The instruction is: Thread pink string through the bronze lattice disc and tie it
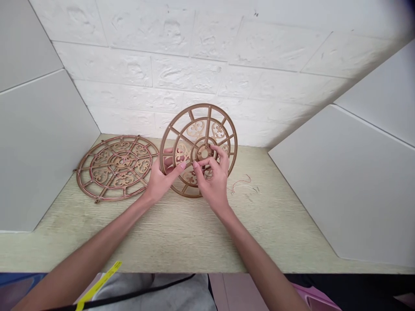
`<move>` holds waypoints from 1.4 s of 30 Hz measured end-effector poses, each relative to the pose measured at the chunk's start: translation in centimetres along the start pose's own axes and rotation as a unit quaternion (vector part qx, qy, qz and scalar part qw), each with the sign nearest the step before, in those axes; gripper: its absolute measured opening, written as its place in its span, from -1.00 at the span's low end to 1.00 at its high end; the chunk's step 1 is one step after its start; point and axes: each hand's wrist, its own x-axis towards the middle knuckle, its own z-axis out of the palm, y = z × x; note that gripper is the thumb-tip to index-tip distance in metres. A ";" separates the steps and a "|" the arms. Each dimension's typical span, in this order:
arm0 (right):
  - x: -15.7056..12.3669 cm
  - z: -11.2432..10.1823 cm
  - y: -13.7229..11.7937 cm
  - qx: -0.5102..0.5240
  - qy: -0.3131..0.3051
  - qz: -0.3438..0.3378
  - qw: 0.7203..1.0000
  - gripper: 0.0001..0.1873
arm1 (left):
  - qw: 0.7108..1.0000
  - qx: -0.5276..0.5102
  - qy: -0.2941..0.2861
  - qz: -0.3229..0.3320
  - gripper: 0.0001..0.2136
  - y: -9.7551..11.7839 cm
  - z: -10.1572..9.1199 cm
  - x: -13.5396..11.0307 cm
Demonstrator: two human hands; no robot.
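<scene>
A round, bronze-coloured ornamental frame (209,125) with spokes and scrollwork is held up, tilted, above the table. My left hand (161,177) grips its left rim, the thumb in front and the fingers behind. My right hand (214,177) is at the frame's hub, with thumb and fingers curled close to the centre; whether something small sits between them I cannot make out. A second round frame (113,168), with reddish wire running along its rings, lies flat to the left. Thin loose wires (241,183) lie on the table to the right of my right hand.
The pale wood-grain table (181,233) runs up to a white brick-patterned wall (188,73). Grey-white panels stand at the left (42,155) and right (350,185). A yellow strip (100,283) and a black cord (139,295) show below the table edge.
</scene>
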 end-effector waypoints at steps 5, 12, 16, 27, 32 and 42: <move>0.3 -0.3 0.2 -0.023 -0.016 -0.032 0.999 -0.85 | 1.000 0.006 -0.002 -0.013 -0.43 0.3 0.1 0.0; 0.5 -0.7 0.1 -0.021 -0.008 -0.033 0.999 -0.87 | 1.000 0.016 -0.004 -0.013 -0.42 0.6 0.3 -0.1; 0.6 -0.9 0.3 -0.022 -0.018 -0.040 0.999 -0.86 | 0.999 0.033 -0.009 -0.012 -0.43 0.7 0.3 -0.2; 1.1 -1.6 0.4 -0.048 -0.061 -0.041 0.996 -0.87 | 0.999 0.027 -0.018 -0.031 -0.41 0.8 0.2 -0.1; 1.2 -1.6 0.3 -0.068 -0.069 -0.065 0.993 -0.88 | 0.999 0.028 -0.023 -0.029 -0.41 0.6 0.1 -0.1; 2.0 -2.2 0.9 0.046 -0.044 0.002 0.998 -0.75 | 0.999 0.021 0.002 -0.032 -0.39 -0.1 -0.4 0.6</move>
